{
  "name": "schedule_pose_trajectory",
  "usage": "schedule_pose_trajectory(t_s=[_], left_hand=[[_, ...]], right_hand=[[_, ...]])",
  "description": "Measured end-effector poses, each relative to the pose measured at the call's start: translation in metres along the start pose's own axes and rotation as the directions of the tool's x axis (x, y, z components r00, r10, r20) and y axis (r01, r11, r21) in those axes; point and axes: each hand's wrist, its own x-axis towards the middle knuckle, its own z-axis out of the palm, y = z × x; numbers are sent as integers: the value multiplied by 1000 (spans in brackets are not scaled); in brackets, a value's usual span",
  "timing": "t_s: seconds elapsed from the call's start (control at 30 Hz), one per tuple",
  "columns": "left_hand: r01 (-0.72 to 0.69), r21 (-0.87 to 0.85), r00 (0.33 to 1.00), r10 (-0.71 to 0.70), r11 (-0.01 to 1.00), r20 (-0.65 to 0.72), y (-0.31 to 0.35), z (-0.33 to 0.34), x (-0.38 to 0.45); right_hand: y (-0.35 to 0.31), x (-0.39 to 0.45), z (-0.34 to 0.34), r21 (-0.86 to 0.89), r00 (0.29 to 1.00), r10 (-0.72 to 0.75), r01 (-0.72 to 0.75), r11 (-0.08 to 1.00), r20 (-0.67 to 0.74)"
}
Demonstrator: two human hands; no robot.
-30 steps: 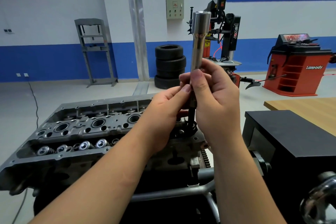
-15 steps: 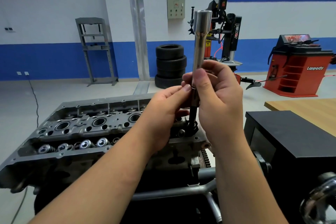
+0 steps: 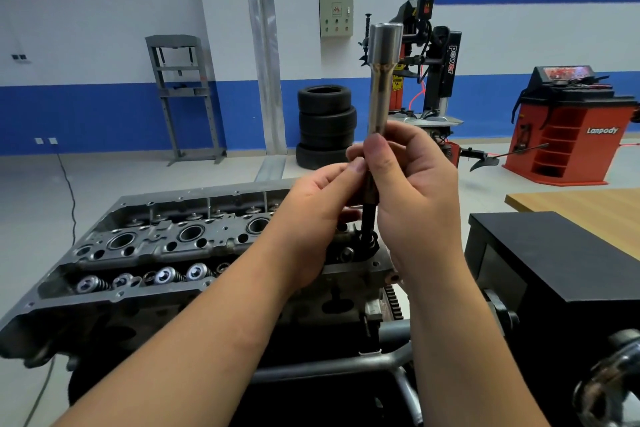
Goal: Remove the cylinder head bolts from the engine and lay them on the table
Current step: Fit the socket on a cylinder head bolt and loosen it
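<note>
**Desk:** What goes under this one?

**Photographer:** A person's two bare hands steady a long polished steel socket extension (image 3: 379,104) upright over the near right end of a grey cast-metal cylinder head (image 3: 180,246) on its engine stand.

**Desk:** How is it held?

**Photographer:** The right hand (image 3: 412,184) is wrapped around the tool's lower half, thumb pressed flat on the shaft. The left hand (image 3: 318,218) pinches it from the other side with thumb and fingertips. Both are closed on the tool.

**Desk:** Why upright?

**Photographer:** Likely to keep it in line with the dark cylinder head bolt (image 3: 367,224) whose shank shows below the tool, running down into a recess in the head. A tilt could bind the bolt on its way out.

**Desk:** Bolt out yet?

**Photographer:** Not clear of the hole; its lower end is hidden.

**Desk:** And the table?

**Photographer:** A pale wooden tabletop (image 3: 581,215) sits well to the right, beyond a black box (image 3: 554,260). No bolts show on the part in view.
</note>
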Motion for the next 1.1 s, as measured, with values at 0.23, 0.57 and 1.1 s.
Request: schedule_pose_trajectory(t_s=[0.23, 0.57, 1.1], left_hand=[[-40, -29, 998, 42, 999, 53, -2, -2, 2], [14, -21, 999, -13, 1000, 39, -1, 0, 0], [-2, -17, 1000, 2, 1000, 22, 1, 2, -1]], right_hand=[[-5, -2, 2, -32, 999, -29, 30, 999, 36], [-2, -1, 2, 87, 1000, -1, 2, 996, -18], [4, 0, 7, -12, 997, -34, 33, 999, -74]])
